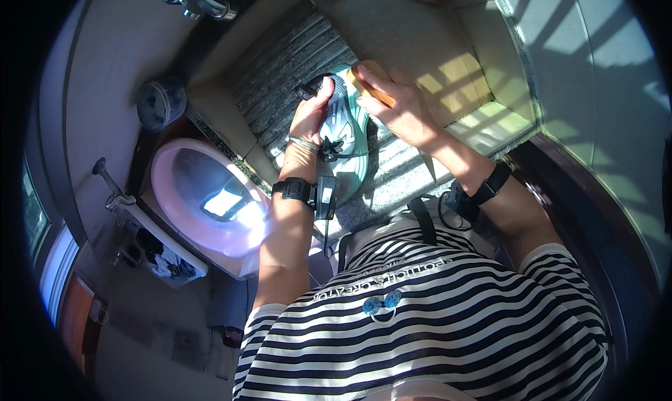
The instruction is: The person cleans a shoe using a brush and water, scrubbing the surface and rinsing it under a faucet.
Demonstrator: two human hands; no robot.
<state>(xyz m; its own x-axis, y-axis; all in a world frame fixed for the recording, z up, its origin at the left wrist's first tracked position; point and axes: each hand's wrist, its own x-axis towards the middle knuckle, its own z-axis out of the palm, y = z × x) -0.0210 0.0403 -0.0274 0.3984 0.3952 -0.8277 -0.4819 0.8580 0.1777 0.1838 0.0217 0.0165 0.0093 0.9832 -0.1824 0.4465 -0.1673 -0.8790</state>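
Note:
A sneaker [341, 123] with a mint-green sole lies on the ribbed stone washboard [294, 49] of a laundry sink, its dark laces hanging loose. My left hand [315, 107] grips the shoe from its left side, the thumb on top. In my right hand [396, 102] is a wooden-backed brush [373, 81], held against the shoe's far right edge. The brush's bristles are hidden. A black device is strapped to each wrist, with cables hanging from both.
A pink basin [168, 196] holding water stands left of the sink. A metal tap [202, 2] sticks out at the upper left above a round tub [161, 104]. The sink's tiled wall [488, 128] rises at the right. A white container [178, 275] with cloths is at the lower left.

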